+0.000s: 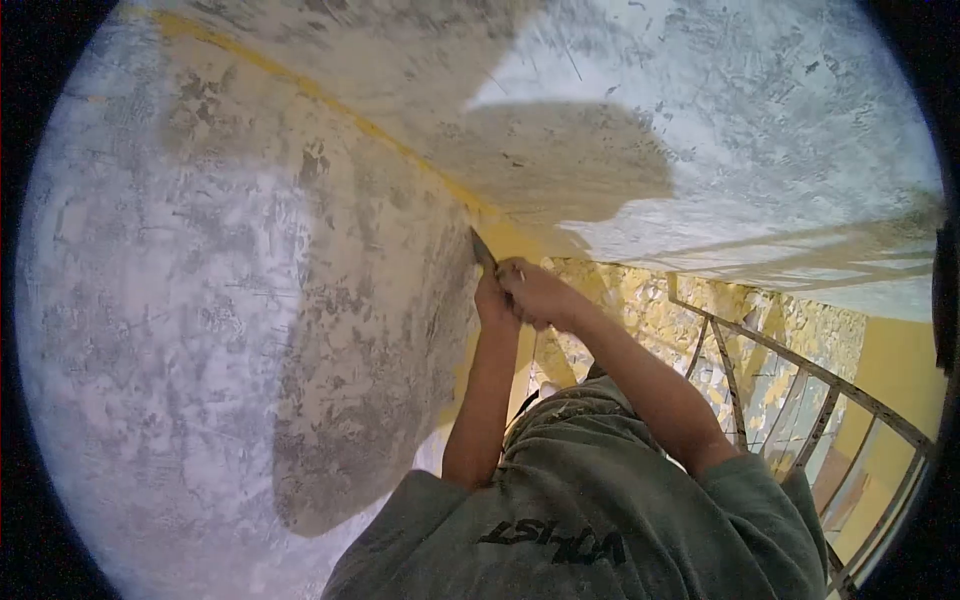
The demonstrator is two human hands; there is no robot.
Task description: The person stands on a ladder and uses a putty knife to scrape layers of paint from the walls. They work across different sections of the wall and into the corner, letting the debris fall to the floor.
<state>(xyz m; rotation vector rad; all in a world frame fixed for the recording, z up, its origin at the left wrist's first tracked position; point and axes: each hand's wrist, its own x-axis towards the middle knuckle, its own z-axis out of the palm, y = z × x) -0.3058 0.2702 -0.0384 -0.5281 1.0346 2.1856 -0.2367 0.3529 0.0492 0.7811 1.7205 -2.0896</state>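
Observation:
My left hand [492, 302] and my right hand [536, 293] are closed together, one against the other, around a scraper whose handle they hide. The scraper's dark, narrow blade [482, 248] points up and left, its tip at the wall where a yellow strip [440, 183] runs along the corner. To the left is a mottled grey-white wall [230, 300] with rough patches. Above the hands, another grey-white surface [760, 130] meets it at the yellow corner line.
A metal frame with several bars [800, 368] stands at the right. Behind it lies a surface [640, 298] scattered with yellow and pale flakes. A yellow wall part [900, 365] shows at the far right. Shadows fall across both grey-white surfaces.

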